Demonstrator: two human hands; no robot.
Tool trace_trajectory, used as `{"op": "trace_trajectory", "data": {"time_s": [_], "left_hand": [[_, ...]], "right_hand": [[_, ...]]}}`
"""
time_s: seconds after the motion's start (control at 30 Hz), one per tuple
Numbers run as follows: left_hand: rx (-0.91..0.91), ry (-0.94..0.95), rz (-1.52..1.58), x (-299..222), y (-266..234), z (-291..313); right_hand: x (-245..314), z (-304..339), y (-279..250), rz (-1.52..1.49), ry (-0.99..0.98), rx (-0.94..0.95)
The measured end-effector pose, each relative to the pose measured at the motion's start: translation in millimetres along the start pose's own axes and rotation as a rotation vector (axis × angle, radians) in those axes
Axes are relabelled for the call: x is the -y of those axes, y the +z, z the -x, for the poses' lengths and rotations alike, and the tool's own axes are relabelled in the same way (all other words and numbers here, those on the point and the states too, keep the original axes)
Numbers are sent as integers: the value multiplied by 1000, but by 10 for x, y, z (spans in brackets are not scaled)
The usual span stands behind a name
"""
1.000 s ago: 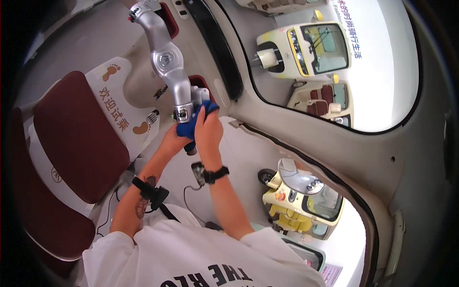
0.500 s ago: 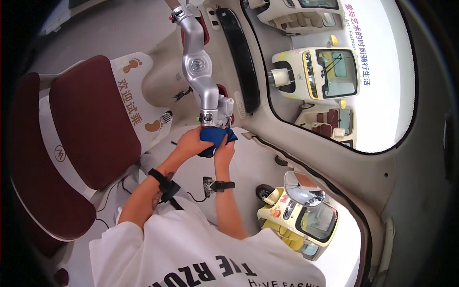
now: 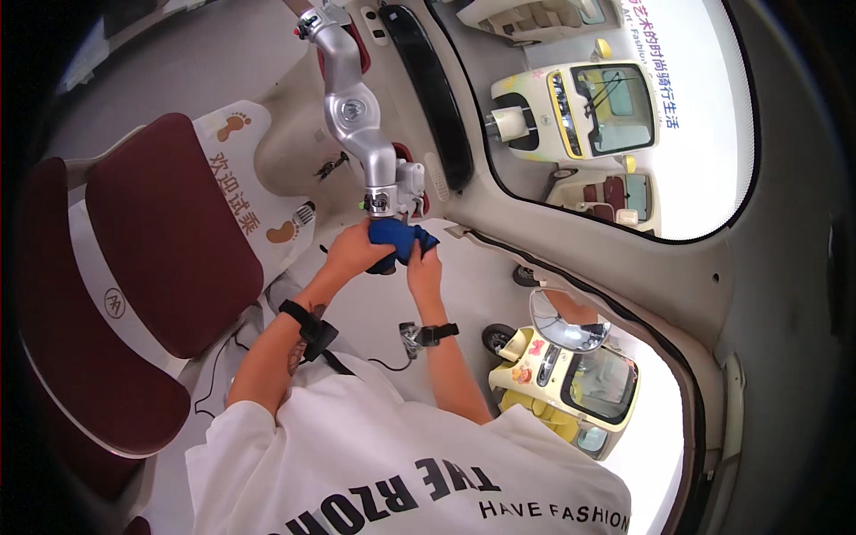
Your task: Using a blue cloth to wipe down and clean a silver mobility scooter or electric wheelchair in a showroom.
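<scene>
A blue cloth (image 3: 389,235) is wrapped about the near end of a silver handlebar (image 3: 353,111), just below its switch housing (image 3: 381,201). My left hand (image 3: 351,253) is closed round the cloth from the left, its thumb lying across the top. On the other side my right hand (image 3: 425,270) pinches a bunched corner of the cloth. The grip under the cloth is mostly hidden. Beside the switch housing, a grey lever mount (image 3: 410,183) sticks out to the right.
Dark red seats (image 3: 174,232) fill the left, with a white printed mat (image 3: 236,169) beside them. Keys (image 3: 332,166) hang under the handlebar. At right are the windshield frame (image 3: 615,232), a round mirror (image 3: 571,318) and small yellow vehicles (image 3: 571,383) outside.
The whole view has shifted a little, moving the handlebar left and up. My right hand has moved slightly away from my left, still holding the cloth's corner; my left keeps its hold.
</scene>
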State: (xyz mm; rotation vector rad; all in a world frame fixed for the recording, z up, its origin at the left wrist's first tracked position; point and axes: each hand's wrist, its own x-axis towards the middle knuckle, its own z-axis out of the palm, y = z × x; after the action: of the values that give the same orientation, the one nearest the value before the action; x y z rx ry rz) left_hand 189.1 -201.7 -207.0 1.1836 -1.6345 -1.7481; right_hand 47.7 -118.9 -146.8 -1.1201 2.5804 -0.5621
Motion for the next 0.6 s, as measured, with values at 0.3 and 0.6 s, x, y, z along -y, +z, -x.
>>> {"op": "trace_trajectory", "data": {"time_s": [0.3,0.6], "left_hand": [[-33,53,-40,-76,12,3],[65,0,-111,-51,-113,2]], "right_hand": [[-247,-84,-128,7,-40,113],[-26,-92,-414,-12,-120,257]]}}
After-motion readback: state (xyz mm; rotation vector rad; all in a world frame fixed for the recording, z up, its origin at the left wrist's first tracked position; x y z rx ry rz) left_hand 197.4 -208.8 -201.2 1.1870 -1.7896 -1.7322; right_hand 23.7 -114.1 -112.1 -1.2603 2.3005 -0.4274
